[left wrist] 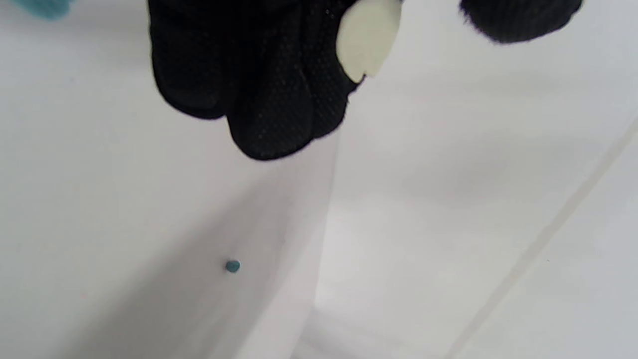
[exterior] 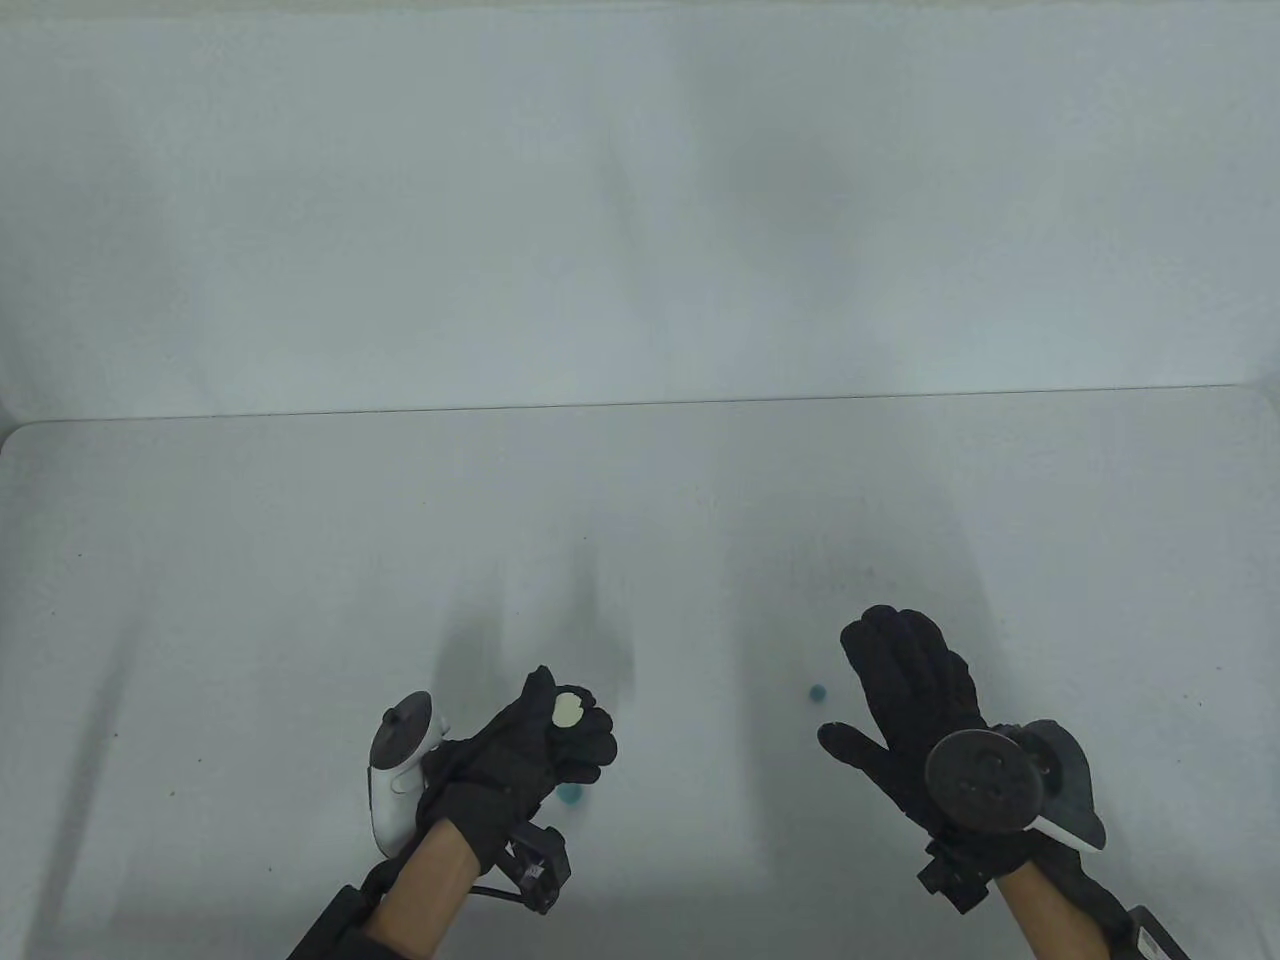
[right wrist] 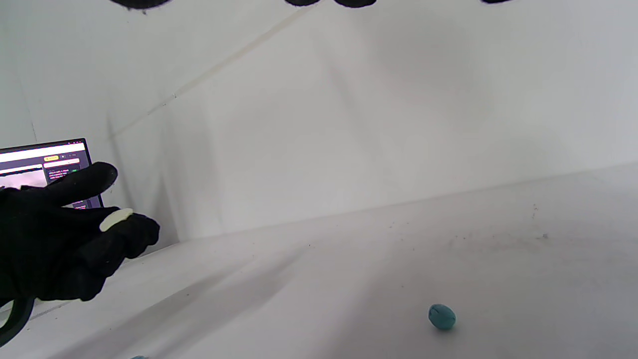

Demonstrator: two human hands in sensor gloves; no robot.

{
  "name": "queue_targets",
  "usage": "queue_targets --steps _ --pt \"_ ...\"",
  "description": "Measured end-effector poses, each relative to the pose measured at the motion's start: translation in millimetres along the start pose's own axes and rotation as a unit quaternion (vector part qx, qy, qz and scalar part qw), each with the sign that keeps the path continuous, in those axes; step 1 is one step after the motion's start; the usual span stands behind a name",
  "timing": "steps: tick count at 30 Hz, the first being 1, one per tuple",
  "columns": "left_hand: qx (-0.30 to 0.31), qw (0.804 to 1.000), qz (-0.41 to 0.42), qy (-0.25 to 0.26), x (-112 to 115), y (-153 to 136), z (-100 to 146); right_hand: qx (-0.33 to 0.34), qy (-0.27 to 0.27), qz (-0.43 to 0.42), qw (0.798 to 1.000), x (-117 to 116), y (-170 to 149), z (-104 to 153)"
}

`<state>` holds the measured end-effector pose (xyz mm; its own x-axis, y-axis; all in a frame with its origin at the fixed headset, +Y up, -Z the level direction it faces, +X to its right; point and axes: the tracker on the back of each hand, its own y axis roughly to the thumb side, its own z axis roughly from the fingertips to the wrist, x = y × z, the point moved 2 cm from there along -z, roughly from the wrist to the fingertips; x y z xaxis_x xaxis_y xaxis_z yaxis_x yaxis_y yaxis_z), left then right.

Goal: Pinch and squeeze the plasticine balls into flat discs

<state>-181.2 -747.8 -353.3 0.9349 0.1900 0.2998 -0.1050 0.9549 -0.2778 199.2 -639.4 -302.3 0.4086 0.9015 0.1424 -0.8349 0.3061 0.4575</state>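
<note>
The white table lies broad beyond both hands. The right hand hovers spread, holding nothing, a teal ball just beside its fingertips. The left hand cradles a cream disc on curled fingers, thumb lifted clear; another teal piece sits just under it, toward the near edge.

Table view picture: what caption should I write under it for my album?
Left hand holds a flattened white disc while the open right hand hovers beside a teal ball.

- Your left hand sits at frame left, above the table, w/ a pale flat disc lying on its curled fingers; thumb sticks out above it.
- Teal ball rests on the table at lower right, well apart from that hand.
- Lit screen behind the hand.
- Right hand: only dark fingertips at the top edge.
</note>
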Motion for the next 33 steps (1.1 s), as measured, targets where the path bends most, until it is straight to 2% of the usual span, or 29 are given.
queue_targets --steps 3,9,13,16,21,27,33 --pt "-0.011 0.998 -0.043 0.041 -5.9 1.3 1.9 0.0 0.0 0.0 1.0 -0.2 -0.1 -0.2" --pt "-0.003 0.995 -0.067 0.069 -8.0 6.9 3.4 0.001 0.001 -0.001 1.0 -0.4 0.0 -0.2" --pt "0.01 0.996 -0.059 0.07 -7.4 8.5 4.1 0.001 -0.001 0.0 1.0 -0.1 0.2 0.1" --pt "0.006 1.0 -0.012 0.023 -5.0 3.2 1.5 0.001 0.0 -0.001 1.0 -0.3 0.0 0.0" --pt "0.001 1.0 -0.006 0.006 -4.6 -0.2 -1.4 0.0 -0.001 -0.002 1.0 -0.2 -0.2 0.0" --pt "-0.011 0.999 -0.033 0.006 -4.4 -0.5 -2.4 0.001 0.001 -0.003 1.0 -0.8 -0.1 0.0" --pt "-0.016 0.997 -0.06 0.039 -8.7 0.7 -1.7 0.002 0.002 -0.003 1.0 -1.1 0.2 -0.1"
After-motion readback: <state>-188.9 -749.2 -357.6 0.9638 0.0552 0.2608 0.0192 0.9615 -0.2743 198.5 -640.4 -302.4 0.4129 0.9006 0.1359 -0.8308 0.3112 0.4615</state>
